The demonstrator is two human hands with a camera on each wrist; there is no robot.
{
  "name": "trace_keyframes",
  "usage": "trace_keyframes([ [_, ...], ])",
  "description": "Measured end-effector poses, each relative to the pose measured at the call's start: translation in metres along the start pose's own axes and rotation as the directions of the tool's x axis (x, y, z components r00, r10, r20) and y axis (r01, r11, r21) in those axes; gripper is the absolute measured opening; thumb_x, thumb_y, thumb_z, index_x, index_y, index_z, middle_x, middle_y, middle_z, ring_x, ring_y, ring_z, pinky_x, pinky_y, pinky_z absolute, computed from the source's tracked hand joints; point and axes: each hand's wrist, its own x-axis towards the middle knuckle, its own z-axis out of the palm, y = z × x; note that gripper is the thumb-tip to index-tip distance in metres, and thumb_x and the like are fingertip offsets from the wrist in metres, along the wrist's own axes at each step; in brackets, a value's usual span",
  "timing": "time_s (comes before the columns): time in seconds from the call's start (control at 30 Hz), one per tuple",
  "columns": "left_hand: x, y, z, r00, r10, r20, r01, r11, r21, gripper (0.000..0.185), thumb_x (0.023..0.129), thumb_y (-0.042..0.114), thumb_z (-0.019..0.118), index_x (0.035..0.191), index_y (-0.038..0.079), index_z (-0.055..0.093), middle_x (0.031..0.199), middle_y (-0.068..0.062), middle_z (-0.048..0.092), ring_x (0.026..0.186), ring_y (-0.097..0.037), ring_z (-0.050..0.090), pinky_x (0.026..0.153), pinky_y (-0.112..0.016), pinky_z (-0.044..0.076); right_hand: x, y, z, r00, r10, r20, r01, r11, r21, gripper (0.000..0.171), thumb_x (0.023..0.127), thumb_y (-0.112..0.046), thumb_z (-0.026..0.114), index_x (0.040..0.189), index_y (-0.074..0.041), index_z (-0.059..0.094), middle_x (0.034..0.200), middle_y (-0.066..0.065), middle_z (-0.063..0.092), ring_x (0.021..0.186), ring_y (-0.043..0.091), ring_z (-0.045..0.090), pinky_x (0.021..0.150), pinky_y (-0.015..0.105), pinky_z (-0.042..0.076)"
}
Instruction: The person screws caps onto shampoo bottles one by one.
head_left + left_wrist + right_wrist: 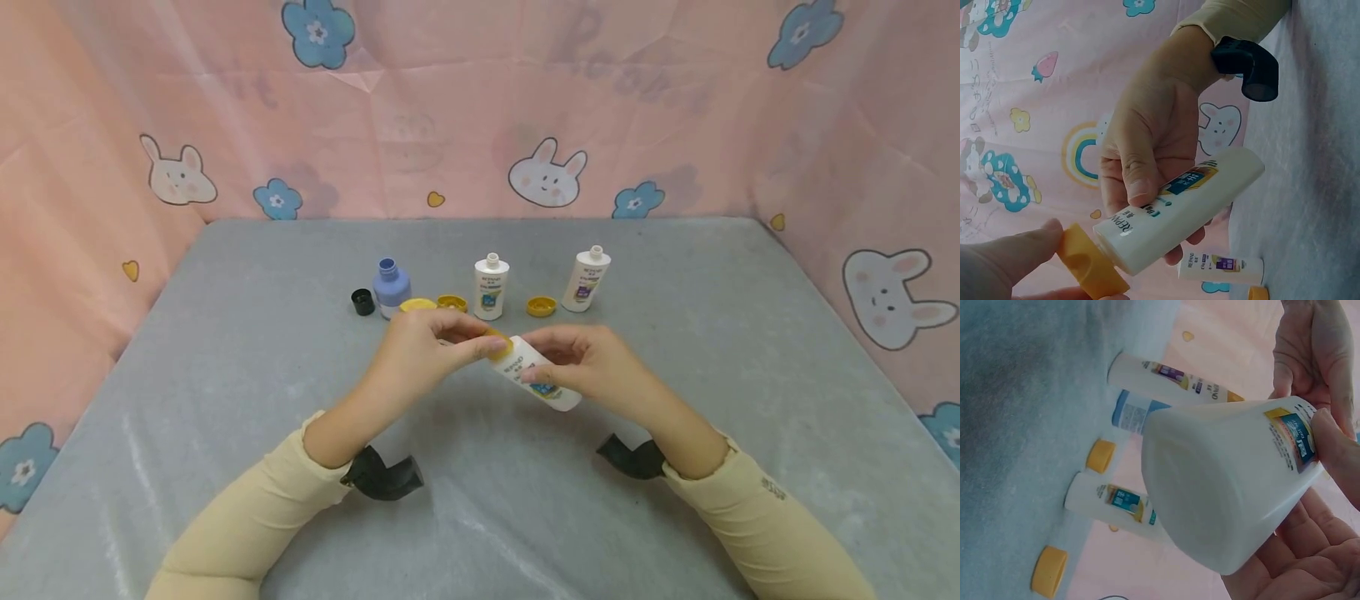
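My left hand (431, 346) pinches a yellow cap (1089, 261) between thumb and fingers at the top end of a white bottle (528, 371). In the left wrist view a narrow gap shows between cap and bottle shoulder; the neck is hidden. My right hand (592, 358) grips the bottle's body, thumb on its blue label. The bottle is held tilted above the table, cap end up and to the left, its base (1194, 481) facing the right wrist camera. Beyond the hands stand an uncapped white bottle with a teal label (491, 287) and another with a purple label (587, 282).
Two loose yellow caps (452, 303) (541, 307) lie on the grey table (225, 375). Left of them stand an open blue bottle (392, 287) and a black cap (363, 302). A yellow-capped bottle (1175, 381) is partly hidden behind my left hand in the head view.
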Motion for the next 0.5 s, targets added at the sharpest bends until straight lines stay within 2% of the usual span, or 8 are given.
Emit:
trace_keyframes([
  [0.1,-0.0003,-0.0008,-0.0002,1.000,0.025,0.017,-0.025,0.999,-0.026,0.024,0.082,0.025,0.083,0.100,0.010,0.079,0.093,-0.002,0.077,0.085,-0.012,0.071,0.074,-0.026,0.061,-0.0001,0.0002,0.0000,1.000,0.001,0.001,-0.001,1.000,-0.006,0.037,0.089,-0.019,0.076,0.122,-0.003,0.069,0.110,0.014,0.074,0.094,0.016,0.070,0.078,0.028,0.058],
  [0.27,0.0001,-0.0023,-0.0014,0.995,0.063,0.079,-0.050,0.987,-0.150,0.035,0.082,0.014,0.082,0.115,0.003,0.073,0.112,-0.011,0.072,0.098,-0.019,0.073,0.080,-0.024,0.061,0.0017,0.0021,-0.0014,1.000,0.000,0.001,0.000,1.000,0.019,0.037,0.089,-0.018,0.076,0.121,-0.001,0.069,0.113,0.015,0.073,0.098,0.019,0.071,0.080,0.028,0.058],
  [0.37,0.0003,-0.0029,-0.0021,0.987,0.114,0.116,-0.088,0.973,-0.216,0.040,0.083,0.006,0.080,0.121,-0.001,0.069,0.123,-0.014,0.066,0.110,-0.023,0.069,0.086,-0.022,0.059,0.0022,0.0041,-0.0031,1.000,0.002,0.004,-0.002,0.999,0.036,0.038,0.088,-0.017,0.076,0.121,0.000,0.069,0.113,0.016,0.074,0.099,0.020,0.071,0.081,0.029,0.058],
  [0.5,0.0006,-0.0029,-0.0030,0.977,0.161,0.138,-0.123,0.960,-0.250,0.051,0.082,0.002,0.079,0.130,-0.001,0.063,0.132,-0.013,0.062,0.120,-0.024,0.063,0.094,-0.022,0.056,0.0027,0.0060,-0.0050,1.000,0.010,0.009,-0.011,0.998,0.059,0.038,0.087,-0.016,0.077,0.121,-0.001,0.069,0.112,0.015,0.074,0.099,0.018,0.071,0.082,0.030,0.059],
])
